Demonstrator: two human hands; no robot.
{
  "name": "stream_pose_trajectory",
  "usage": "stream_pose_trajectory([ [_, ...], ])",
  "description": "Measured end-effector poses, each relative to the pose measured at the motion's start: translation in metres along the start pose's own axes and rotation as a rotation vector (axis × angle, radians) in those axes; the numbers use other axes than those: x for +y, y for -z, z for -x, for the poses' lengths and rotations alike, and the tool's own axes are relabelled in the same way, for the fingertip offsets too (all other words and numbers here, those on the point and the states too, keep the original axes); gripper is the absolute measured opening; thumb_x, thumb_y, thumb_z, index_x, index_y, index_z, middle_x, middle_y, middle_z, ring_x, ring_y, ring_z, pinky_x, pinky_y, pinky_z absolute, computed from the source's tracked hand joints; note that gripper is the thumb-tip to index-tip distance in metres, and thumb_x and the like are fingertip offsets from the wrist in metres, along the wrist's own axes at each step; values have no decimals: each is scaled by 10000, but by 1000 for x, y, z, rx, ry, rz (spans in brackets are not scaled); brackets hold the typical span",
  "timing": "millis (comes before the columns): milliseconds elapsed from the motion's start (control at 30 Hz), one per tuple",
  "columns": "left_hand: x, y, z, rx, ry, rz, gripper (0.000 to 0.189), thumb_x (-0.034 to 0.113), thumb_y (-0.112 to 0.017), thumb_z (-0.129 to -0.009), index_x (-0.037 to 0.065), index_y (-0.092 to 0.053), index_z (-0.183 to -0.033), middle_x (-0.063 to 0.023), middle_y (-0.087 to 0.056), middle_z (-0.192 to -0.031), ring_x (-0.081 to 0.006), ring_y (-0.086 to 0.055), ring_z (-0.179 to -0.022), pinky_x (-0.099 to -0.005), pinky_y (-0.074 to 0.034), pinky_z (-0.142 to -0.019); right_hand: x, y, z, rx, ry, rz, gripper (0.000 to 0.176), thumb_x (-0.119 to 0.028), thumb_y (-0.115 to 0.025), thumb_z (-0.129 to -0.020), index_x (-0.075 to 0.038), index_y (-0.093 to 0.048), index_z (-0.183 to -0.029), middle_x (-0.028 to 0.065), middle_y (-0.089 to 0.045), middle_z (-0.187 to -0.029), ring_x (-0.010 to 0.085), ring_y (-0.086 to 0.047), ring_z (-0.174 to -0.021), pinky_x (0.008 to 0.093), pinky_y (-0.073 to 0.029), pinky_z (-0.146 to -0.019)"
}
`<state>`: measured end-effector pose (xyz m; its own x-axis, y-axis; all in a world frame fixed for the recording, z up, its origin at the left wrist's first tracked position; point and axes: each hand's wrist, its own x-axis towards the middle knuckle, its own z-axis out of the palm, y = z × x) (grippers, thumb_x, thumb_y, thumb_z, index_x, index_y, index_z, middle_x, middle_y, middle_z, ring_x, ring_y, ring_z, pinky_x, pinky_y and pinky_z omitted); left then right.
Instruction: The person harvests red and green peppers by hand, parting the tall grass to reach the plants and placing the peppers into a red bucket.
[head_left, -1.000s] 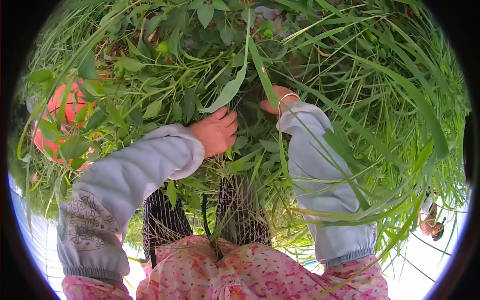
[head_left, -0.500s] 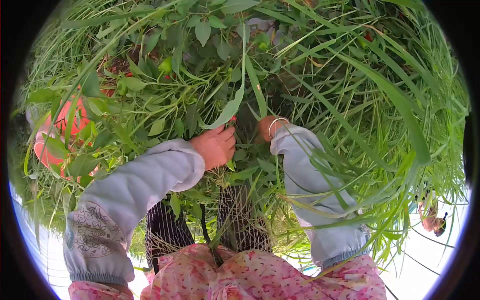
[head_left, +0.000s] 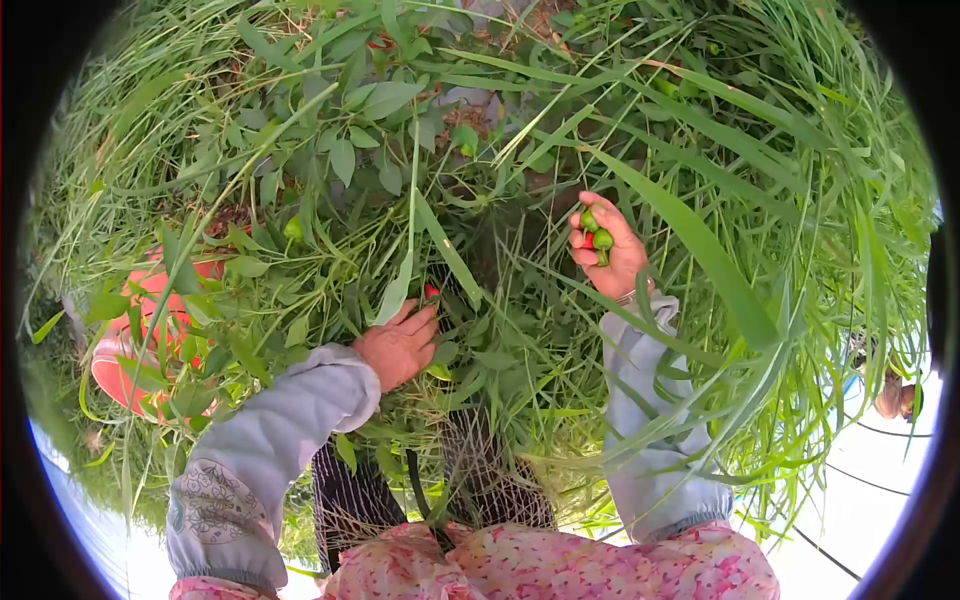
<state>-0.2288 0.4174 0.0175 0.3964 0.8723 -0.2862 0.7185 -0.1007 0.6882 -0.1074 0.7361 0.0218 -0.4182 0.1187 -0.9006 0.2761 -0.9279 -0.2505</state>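
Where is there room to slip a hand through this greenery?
Likely the shadowed gap between your left hand and right hand, though thin stems cross it. Pepper leaves crowd the red container; long grass packs the right side.

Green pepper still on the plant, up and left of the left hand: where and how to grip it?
Probably best to pinch the green pepper by its rounded body, fingertips either side, coming from above: that face shows bare, while leaves crowd it below. The stem can't be made out, so I'd not aim for it. The left hand is nearer.
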Motion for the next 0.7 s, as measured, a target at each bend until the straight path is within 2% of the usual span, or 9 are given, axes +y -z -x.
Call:
stream_pose_trajectory([
  [67, 5, 10, -6, 15, 29, -1, 424, 174, -516, -764, 73, -545, -1174, -144, -431, -1321, -317, -304, -1303, -483, -184, -1091, -5, -12, 4, -11, -56, 116, 224, -191, -550, -878, -90, -522, -1075, 83, -589, -896, 158, -575, -682, 223, -401, -457],
  [100, 6, 37, -10, -58, 63, 75, 495, 165, -507, -779, 73, -463, -1264, -137, -366, -1383, -315, -281, -1321, -483, -159, -1103, -2, -36, 8, 72, -60, 358, 236, -173, -543, -879, -85, -536, -1098, 73, -609, -894, 162, -600, -702, 219, -407, -482],
  [200, 6, 69, -24, 193, 171, 78, 470, 157, -501, -789, 91, -468, -1253, -130, -357, -1391, -310, -298, -1313, -480, -171, -1102, 34, -58, 4, 8, -129, 631, 226, -207, -594, -864, -92, -586, -1059, 4, -642, -852, 96, -619, -703, 173, -369, -462],
  [267, -14, 95, -27, -24, 185, -668, 469, 145, -502, -794, 107, -457, -1259, -134, -356, -1391, -311, -310, -1306, -476, -185, -1098, 63, -56, -5, 33, -222, 609, 227, -225, -600, -868, -101, -589, -1057, -20, -646, -844, 71, -619, -671, 162, -343, -431],
  [333, -21, 116, -26, 341, 442, -117, 491, 128, -518, -792, 130, -432, -1275, -139, -380, -1369, -310, -339, -1287, -485, -212, -1082, 83, -62, 3, 48, -199, 630, 232, -149, -617, -823, -70, -598, -1040, 17, -635, -785, 96, -613, -641, 194, -374, -473],
  [467, -83, 100, 2, 124, 864, -349, 611, 157, -545, -749, 114, -365, -1332, -133, -449, -1297, -302, -404, -1223, -481, -245, -1042, 105, -57, -11, 3, -193, 689, 227, -73, -631, -814, -85, -602, -1039, -5, -647, -833, 84, -604, -623, 194, -413, -474],
  [533, -99, 86, 21, 130, 883, -292, 501, 164, -537, -781, 110, -441, -1270, -138, -501, -1233, -300, -439, -1189, -458, -307, -1006, 114, -51, -13, -11, -154, 671, 233, -52, -626, -801, -86, -612, -1031, 0, -646, -820, 88, -605, -644, 213, -439, -510],
  [567, -105, 81, 29, 131, 866, -275, 459, 185, -537, -794, 116, -475, -1244, -134, -523, -1208, -291, -450, -1181, -451, -316, -998, 112, -51, -9, 3, -155, 682, 218, -61, -616, -782, -23, -620, -997, 36, -614, -782, 107, -582, -673, 250, -490, -587],
  [700, -111, 64, 39, 224, 835, -183, 394, 196, -558, -801, 117, -539, -1186, -118, -553, -1174, -295, -476, -1155, -422, -371, -956, 112, -49, -4, 6, -69, 959, 202, -61, -604, -778, -59, -629, -979, 6, -598, -756, 81, -552, -661, 242, -468, -595],
])
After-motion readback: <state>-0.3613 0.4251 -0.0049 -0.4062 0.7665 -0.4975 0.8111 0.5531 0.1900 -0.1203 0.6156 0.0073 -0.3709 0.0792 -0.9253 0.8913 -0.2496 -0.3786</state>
